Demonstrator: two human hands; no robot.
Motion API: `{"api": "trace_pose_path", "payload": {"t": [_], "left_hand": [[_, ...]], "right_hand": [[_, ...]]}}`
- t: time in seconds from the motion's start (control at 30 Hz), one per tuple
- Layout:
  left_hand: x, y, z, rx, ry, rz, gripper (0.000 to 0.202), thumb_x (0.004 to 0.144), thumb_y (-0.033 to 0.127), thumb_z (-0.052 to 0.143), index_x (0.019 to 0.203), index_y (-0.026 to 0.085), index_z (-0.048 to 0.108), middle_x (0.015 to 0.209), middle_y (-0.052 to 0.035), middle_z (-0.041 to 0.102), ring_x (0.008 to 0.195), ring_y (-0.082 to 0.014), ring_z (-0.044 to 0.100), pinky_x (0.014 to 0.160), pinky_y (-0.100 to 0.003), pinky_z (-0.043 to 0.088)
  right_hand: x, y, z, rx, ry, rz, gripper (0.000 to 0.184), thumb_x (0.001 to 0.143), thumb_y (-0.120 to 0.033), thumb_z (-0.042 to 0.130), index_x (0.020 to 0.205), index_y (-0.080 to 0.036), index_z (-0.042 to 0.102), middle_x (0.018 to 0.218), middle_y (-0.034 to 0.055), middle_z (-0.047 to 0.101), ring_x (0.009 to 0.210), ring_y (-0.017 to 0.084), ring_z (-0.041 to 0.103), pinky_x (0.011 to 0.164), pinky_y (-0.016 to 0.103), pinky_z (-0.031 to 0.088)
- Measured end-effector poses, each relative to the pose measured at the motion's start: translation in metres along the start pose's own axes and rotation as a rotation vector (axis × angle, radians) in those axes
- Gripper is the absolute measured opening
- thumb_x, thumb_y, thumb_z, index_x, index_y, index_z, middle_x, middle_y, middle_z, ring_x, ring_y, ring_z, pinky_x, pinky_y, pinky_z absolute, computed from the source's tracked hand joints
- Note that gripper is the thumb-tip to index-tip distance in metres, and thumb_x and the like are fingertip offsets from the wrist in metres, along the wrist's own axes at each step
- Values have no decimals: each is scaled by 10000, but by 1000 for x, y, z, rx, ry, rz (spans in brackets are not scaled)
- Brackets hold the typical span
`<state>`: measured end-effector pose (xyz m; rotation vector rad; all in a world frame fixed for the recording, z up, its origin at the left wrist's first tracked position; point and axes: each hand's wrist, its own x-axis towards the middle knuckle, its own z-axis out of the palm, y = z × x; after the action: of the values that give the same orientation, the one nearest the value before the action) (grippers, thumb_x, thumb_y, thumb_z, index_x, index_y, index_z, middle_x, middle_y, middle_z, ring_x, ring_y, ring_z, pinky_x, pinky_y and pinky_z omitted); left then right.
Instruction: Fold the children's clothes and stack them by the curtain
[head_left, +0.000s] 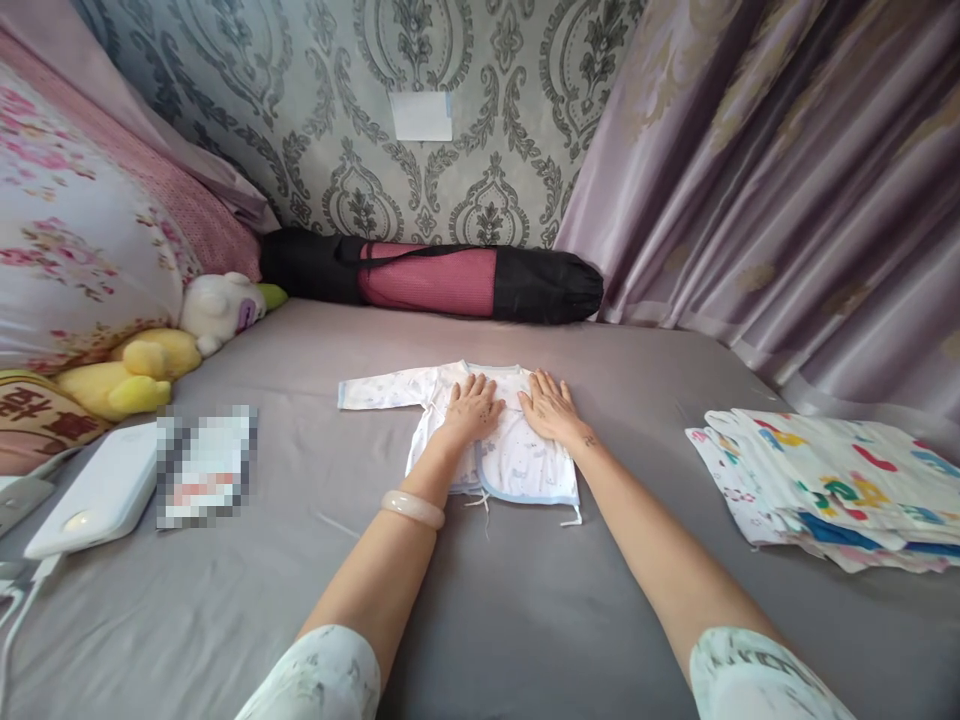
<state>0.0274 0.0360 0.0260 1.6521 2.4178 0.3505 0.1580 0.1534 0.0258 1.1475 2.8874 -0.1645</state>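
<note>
A small white baby shirt (517,462) with pale blue trim and a faint print lies spread on the grey bed sheet. Its left sleeve stretches out flat to the side, while the right sleeve is not visible and seems tucked behind or folded in. My left hand (475,408) rests flat on the upper middle of the shirt, fingers spread. On the upper right part, by the shoulder, my right hand (551,408) is pressed flat with its fingers extended. Thin tie strings hang from the bottom hem. A pale bangle (412,509) circles my left forearm.
A stack of folded patterned cloths (832,490) lies at the right. At the left are a white power bank (97,490) with a cable, a blurred-out object (208,468) and plush toys (120,375). A black and pink rolled bag (427,278) lies along the wall.
</note>
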Motion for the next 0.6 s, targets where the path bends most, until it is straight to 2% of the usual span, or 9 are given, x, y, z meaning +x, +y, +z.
{"api": "trace_pose_path", "payload": {"t": [0.07,0.13,0.23,0.3,0.43,0.6], "left_hand": [[0,-4,-11,-49,-32,-15,528,973,433,317,1423,165,388,1561,-134,277,1455,-275,200,1152,-525,186],[-2,-12,-26,-95,-9,-48,483,965,411,355,1375,170,439,1538,-141,326,1443,-268,236,1139,-520,222],[-7,-30,-47,-177,99,-93,418,939,341,426,1311,168,506,1460,-144,451,1381,-255,367,1109,-430,303],[-11,-46,-57,-255,151,-149,410,919,327,460,1286,162,536,1382,-149,536,1296,-255,482,1055,-361,370],[-23,-80,-64,-411,191,-303,437,899,336,480,1295,160,539,1293,-156,607,1159,-259,593,954,-327,444],[-33,-108,-65,-445,259,-510,422,906,315,466,1287,151,541,1193,-148,656,1106,-256,613,923,-333,450]], "right_hand": [[1,-3,-5,-7,-27,12,659,983,-425,160,1505,-28,238,1582,161,178,1461,262,140,1175,485,80],[0,-12,-11,-11,-5,-7,648,984,-413,153,1506,-40,242,1584,160,167,1465,260,118,1174,499,48],[-6,-34,-17,48,28,-142,639,989,-427,121,1525,-94,219,1600,117,121,1473,236,64,1178,485,21],[-11,-50,-18,118,-8,-241,639,989,-455,104,1535,-138,201,1606,79,108,1475,221,47,1181,476,28],[-15,-66,-10,167,-66,-276,625,989,-465,113,1533,-177,219,1606,44,120,1474,222,59,1178,492,49],[-11,-64,-2,124,-55,-291,607,994,-452,130,1524,-185,256,1596,49,176,1469,239,106,1174,492,78]]}}
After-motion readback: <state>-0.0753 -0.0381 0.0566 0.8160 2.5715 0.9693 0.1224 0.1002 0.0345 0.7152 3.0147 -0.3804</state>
